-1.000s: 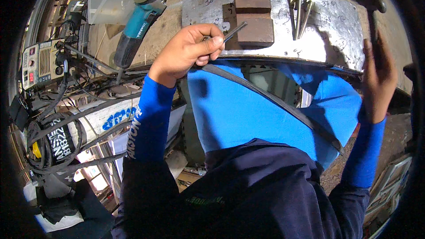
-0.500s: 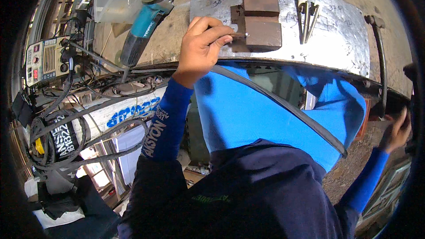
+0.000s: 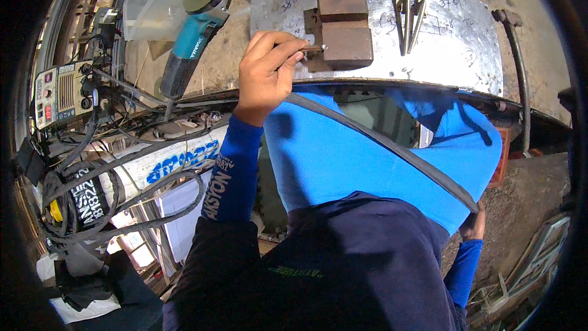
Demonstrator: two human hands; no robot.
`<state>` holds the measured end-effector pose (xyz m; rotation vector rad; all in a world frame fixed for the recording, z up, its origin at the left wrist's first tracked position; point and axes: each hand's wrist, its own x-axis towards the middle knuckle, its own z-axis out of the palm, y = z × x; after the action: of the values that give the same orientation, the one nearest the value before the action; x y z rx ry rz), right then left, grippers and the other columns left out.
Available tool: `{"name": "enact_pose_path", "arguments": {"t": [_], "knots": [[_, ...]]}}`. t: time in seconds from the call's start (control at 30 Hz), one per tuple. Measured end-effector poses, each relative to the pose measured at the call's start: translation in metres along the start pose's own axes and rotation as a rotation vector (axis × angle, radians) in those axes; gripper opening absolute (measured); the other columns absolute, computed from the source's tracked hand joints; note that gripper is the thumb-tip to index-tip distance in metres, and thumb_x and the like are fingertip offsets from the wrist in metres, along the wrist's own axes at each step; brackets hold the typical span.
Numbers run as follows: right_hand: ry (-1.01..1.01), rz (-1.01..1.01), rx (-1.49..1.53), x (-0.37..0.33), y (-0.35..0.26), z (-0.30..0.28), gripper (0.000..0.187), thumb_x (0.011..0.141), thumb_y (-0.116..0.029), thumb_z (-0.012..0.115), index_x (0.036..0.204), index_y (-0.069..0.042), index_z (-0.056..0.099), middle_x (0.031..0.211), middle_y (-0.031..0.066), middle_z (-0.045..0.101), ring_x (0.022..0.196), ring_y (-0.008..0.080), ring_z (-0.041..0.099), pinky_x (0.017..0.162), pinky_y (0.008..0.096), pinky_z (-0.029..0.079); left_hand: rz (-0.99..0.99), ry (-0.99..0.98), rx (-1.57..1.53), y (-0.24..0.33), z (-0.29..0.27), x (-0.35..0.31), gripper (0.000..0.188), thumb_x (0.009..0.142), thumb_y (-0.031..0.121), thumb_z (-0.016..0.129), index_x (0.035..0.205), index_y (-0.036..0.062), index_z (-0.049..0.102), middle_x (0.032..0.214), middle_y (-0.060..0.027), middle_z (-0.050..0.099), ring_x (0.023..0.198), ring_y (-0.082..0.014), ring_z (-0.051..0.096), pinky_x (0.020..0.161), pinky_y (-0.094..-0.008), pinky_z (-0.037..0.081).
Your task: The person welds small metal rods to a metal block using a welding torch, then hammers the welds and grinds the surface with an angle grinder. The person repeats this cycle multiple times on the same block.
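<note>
My left hand (image 3: 266, 73) is closed in a pinch on a thin metal rod (image 3: 315, 48). The rod's shiny tip meets or nearly meets the left side of the nearer of two brown metal blocks (image 3: 347, 46). Those blocks sit one behind the other on a marked metal plate (image 3: 453, 61). Across my blue-clad legs runs a black cable (image 3: 380, 138). My right hand (image 3: 474, 225) is low on the right, at the cable's lower end beside my thigh. Its fingers are mostly hidden, so I cannot tell whether it grips the cable.
Several metal rods (image 3: 409, 24) lie right of the blocks. A teal angle grinder (image 3: 193, 40) and a clear plastic bin (image 3: 153, 3) are at the left. A long hammer-like bar (image 3: 519, 67) hangs over the bench's right side. Left are a welding machine (image 3: 64, 95) and coiled cables (image 3: 55, 208).
My right hand has come down and inward from the far right to the cable's end. My left hand still pinches the rod beside the block. The whole view has shifted slightly.
</note>
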<state>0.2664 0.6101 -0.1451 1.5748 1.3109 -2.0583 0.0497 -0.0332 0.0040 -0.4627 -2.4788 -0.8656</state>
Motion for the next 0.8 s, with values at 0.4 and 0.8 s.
{"name": "enact_pose_path", "arguments": {"t": [0.4,0.8], "knots": [[0.04,-0.709,0.233,-0.067,-0.096,0.037,0.044,0.111,-0.039,0.06,0.135,-0.003,0.058,0.107,0.0062,0.065,0.096,0.0165,0.06,0.091,0.0326,0.052,-0.04,-0.162,-0.125,-0.006,-0.005,0.004,0.015,0.094,0.004,0.073,0.107,-0.0004,0.077,0.101,-0.0115,0.075,0.096,-0.0283,0.068,0.088,-0.0373,0.053],[-0.409,-1.524,-0.793,-0.217,-0.089,0.317,0.068,0.096,0.008,0.065,0.158,0.003,0.036,0.158,0.0222,0.048,0.134,0.0296,0.059,0.113,0.0386,0.047,-0.04,-0.117,-0.155,-0.01,-0.005,-0.001,0.018,0.091,-0.004,0.07,0.107,0.0004,0.077,0.098,-0.0123,0.072,0.094,-0.029,0.065,0.085,-0.0387,0.052]]}}
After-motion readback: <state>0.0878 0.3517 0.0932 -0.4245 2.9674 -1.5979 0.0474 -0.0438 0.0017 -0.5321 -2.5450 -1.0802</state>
